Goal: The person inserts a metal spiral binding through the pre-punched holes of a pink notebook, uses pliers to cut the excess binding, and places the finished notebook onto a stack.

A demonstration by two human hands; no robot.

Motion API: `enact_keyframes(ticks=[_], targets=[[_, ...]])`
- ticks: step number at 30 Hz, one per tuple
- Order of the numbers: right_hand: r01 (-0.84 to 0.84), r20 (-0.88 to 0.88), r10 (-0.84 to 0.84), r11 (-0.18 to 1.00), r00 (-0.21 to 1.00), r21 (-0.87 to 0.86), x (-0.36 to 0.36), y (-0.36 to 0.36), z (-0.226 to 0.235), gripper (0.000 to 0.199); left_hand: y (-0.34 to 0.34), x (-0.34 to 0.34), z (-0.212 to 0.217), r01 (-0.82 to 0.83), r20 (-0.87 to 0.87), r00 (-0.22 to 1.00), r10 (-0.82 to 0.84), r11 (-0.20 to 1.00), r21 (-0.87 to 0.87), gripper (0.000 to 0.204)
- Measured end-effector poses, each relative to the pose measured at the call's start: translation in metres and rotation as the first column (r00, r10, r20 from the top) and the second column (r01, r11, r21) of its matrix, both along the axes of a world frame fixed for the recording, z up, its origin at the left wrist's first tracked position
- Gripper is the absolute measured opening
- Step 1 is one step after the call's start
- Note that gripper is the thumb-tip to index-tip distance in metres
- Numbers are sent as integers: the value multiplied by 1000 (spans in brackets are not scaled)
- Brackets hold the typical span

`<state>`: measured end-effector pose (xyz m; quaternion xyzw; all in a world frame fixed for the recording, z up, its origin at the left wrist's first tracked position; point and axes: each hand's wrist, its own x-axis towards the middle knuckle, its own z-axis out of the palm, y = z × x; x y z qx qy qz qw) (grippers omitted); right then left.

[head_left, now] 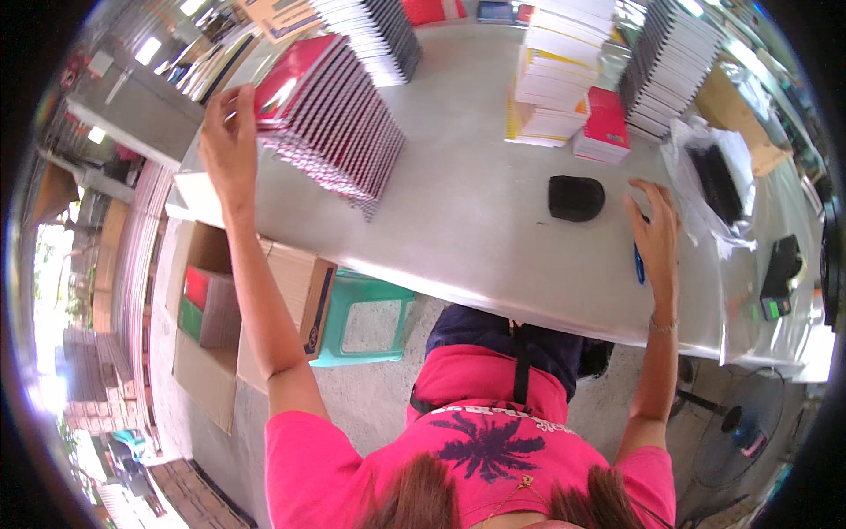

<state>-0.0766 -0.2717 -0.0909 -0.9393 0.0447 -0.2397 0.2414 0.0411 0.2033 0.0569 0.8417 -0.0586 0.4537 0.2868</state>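
A tall stack of spiral-bound notebooks with red covers [339,123] stands on the left of the grey table [449,203]. My left hand [231,150] is at its left side, fingers bent and apart next to the top cover; its far side is hidden. Over on the right, my right hand [656,231] is low above the tabletop with curved, spread fingers. A blue pen [640,264] shows beneath that hand, partly covered by it. Left of the right hand lies a small black pouch-like object [576,198] with one rounded side.
Stacks of white-paged booklets [551,75], red booklets [604,128] and dark spiral notebooks [665,70] stand at the back right. Crumpled white plastic [679,167] and a black tape dispenser [781,273] lie rightward. Below are a carton [286,291], a green stool [366,344] and a fan [736,419].
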Motion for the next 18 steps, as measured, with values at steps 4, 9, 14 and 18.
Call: enact_keyframes(ticks=[4,9,14,18], targets=[[-48,198,54,998,979,-31,47,4,7,30,8,-17,0,-73,-33,997,74,996,43,39],[-128,303,166,982,938,-139,97,-3,-9,30,-29,-44,4,-118,186,978,94,985,122,26],[-142,170,185,961,968,-237,104,-12,-17,25,-87,-73,-33,121,143,981,-133,988,92,20],[-115,92,143,960,985,-256,88,0,-1,21,-126,-83,-79,402,-116,896,-428,895,-193,13]])
